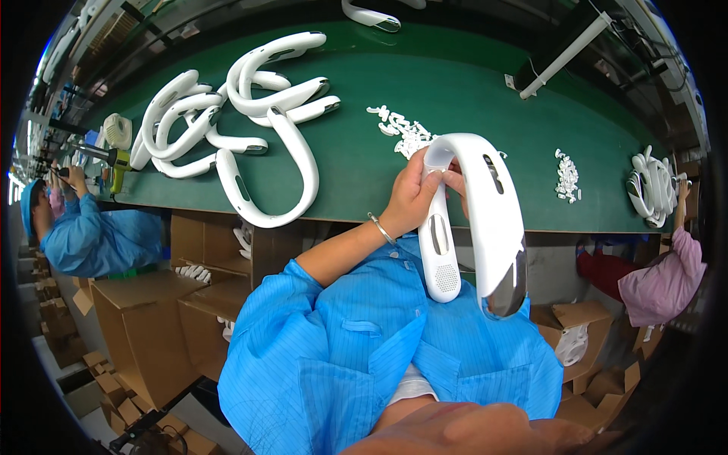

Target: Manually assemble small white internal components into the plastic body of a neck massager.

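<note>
A white U-shaped neck fan [497,212] stands up in front of my chest, its bend at the top and its two arms hanging down. My left hand [413,199] is closed around the upper part of the left arm, thumb on the inner face. Fingers of my right hand [455,182] press the inside of the bend close to the left thumb; the fan's broad right arm hides the rest of that hand. Whether a small part lies between the fingertips cannot be seen. Just beyond the hands lies a pile of small white plastic pieces [409,134].
More neck fans [307,171] lie on the green table [455,83] at left, near a green-and-black power tool [117,168]. At right are another small-parts pile [567,182] and stacked fans [648,189]. Cardboard boxes [148,326] stand below; co-workers [102,231] sit at both sides.
</note>
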### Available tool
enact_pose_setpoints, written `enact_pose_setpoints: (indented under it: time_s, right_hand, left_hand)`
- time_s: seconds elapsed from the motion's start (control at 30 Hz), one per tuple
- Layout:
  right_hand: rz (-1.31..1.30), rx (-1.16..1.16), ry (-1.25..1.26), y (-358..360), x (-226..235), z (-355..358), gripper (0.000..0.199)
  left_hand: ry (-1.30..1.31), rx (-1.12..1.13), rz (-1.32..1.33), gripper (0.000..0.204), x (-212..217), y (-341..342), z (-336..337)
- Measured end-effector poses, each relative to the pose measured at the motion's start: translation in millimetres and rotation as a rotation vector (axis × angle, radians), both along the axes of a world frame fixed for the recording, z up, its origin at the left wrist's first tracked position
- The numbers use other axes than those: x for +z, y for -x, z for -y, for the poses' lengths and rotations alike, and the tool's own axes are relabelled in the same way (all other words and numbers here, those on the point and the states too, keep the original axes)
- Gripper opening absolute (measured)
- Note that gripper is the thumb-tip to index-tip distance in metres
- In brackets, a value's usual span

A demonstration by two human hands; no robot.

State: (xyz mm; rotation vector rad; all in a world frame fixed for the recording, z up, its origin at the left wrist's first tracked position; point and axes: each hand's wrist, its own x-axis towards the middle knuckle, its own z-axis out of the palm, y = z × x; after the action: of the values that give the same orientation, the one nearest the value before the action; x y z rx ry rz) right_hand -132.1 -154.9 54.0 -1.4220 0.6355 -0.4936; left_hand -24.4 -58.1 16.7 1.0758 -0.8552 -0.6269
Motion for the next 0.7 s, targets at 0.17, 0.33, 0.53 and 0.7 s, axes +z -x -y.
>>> enact_pose_setpoints:
  time_s: [0.17,0.33,0.53,0.7]
  right_hand:
    - [0.201,-0.029,-0.246,-0.2,-34.4,-7.6,0.018]
    - [0.207,-0.195,-0.409,-2.6,-31.0,-5.4,0.028]
    - [0.165,-0.091,-0.5,27.3,-37.3,5.4,0.06]
    - [0.27,0.038,-0.789,42.4,-32.1,-19.3,0.049]
  left_hand:
    - [-0.03,0.079,0.171,0.034,-4.1,-5.7,-9.6]
    - [-0.107,-0.069,-0.131,0.03,-7.0,-8.1,17.7]
    - [-0.211,-0.275,-0.693,0.02,-1.7,-17.8,39.4]
    - [-0.21,-0.255,-0.551,0.027,-7.6,-10.4,85.4]
